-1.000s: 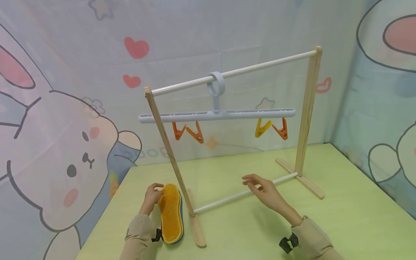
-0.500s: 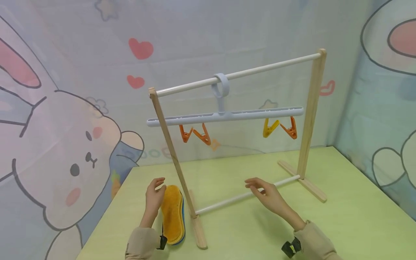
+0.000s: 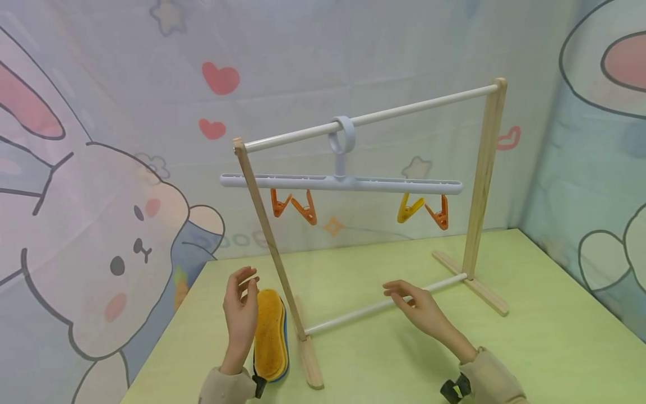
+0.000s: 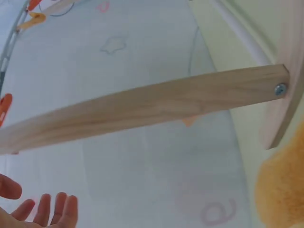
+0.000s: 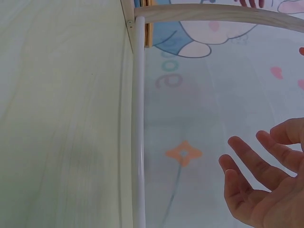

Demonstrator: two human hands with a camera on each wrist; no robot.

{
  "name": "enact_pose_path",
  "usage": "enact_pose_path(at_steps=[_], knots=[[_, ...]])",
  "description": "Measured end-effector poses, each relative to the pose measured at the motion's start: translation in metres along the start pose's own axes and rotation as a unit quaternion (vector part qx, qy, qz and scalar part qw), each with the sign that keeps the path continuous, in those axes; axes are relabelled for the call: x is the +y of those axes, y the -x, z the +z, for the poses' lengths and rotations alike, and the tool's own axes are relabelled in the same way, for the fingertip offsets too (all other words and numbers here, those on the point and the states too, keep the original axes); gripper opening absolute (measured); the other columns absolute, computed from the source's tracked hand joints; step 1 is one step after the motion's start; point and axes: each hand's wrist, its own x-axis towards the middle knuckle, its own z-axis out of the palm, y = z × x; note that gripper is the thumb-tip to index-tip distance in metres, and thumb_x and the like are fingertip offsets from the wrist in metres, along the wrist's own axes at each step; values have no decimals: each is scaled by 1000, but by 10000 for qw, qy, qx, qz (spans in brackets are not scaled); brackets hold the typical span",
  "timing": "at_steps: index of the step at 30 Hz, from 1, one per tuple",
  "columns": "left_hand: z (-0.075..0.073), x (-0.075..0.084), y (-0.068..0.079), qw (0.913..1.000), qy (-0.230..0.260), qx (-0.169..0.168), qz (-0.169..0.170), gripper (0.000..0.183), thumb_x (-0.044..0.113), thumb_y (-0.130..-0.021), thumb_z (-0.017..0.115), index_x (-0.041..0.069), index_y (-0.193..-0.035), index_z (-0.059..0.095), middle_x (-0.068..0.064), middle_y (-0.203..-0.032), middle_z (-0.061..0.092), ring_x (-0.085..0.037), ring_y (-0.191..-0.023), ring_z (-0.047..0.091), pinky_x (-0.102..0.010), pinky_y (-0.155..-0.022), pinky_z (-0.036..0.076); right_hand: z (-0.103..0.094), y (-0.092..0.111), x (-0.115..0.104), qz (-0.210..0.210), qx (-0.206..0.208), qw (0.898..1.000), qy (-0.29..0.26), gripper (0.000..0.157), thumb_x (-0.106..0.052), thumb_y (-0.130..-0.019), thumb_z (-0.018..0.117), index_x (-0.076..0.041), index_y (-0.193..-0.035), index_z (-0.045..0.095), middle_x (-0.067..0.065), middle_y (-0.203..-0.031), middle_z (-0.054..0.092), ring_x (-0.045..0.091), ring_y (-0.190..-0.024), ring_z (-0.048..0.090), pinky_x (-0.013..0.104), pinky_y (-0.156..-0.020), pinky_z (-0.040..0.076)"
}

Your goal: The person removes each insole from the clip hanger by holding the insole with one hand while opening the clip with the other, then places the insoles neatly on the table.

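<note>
My left hand (image 3: 241, 313) hovers beside the stack of fuzzy orange insoles (image 3: 270, 339) with a blue edge, fingers loosely bent and holding nothing. In the left wrist view its fingertips (image 4: 70, 209) show at the lower left, and a corner of the orange insoles (image 4: 282, 185) at the right. My right hand (image 3: 420, 308) is in the air near the rack's lower white bar (image 3: 353, 320), relaxed, with nothing in it. Above both hands a pale blue hanger (image 3: 340, 183) hangs from the top bar, with orange clips (image 3: 304, 207) and a yellow clip (image 3: 409, 209) under it.
A wooden post (image 3: 275, 258) of the rack stands just right of the insoles, its foot (image 3: 310, 362) on the yellow-green table (image 3: 383, 365). The other post (image 3: 484, 185) rises at the right. A printed cloth (image 3: 373, 50) backs the table.
My left hand has come off the insoles, risen a little and turned its palm toward the rack. The hanger swings on the bar. The right hand stays almost still.
</note>
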Motion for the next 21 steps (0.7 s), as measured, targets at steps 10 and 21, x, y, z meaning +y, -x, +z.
enact_pose_path(at_steps=[10, 21], knots=[[16, 9, 12, 9798, 565, 490, 1855, 22, -3, -89, 44, -9, -109, 50, -17, -103, 57, -8, -97, 54, -12, -81, 45, -10, 2, -11, -18, 25, 10000, -40, 23, -7, -91, 48, -7, -112, 56, 13, -102, 66, 13, -88, 61, 21, -65, 47], [35, 37, 23, 9573, 296, 561, 2821, 27, -24, -76, 45, -15, -101, 53, -26, -95, 57, -21, -95, 56, -16, -83, 46, -13, 0, -6, -39, 88, 9999, 51, 23, -13, -92, 48, -8, -112, 57, 10, -103, 66, 13, -86, 62, 21, -65, 47]])
